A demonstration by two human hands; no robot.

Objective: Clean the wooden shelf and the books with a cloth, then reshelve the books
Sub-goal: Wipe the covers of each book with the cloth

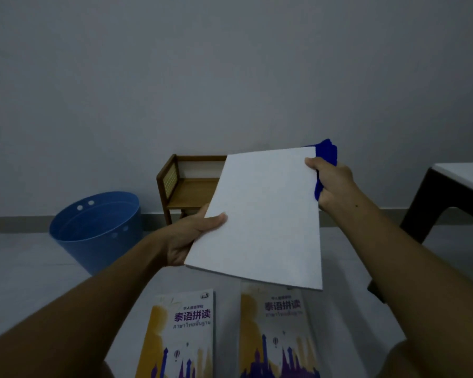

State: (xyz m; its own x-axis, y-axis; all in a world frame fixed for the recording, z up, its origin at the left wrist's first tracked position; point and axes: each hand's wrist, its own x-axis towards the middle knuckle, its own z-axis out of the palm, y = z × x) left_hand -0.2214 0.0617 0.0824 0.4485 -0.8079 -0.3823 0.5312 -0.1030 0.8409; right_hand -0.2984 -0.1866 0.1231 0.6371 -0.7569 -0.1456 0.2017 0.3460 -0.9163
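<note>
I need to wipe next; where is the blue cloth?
Head view, right of centre: the blue cloth is gripped by the right hand, at the white book's upper right edge.

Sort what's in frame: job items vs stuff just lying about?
Job: white book, held up; blue cloth at its far right edge; wooden shelf; left floor book; right floor book.
Lying about: blue bucket left of the shelf; dark table at right.
</note>
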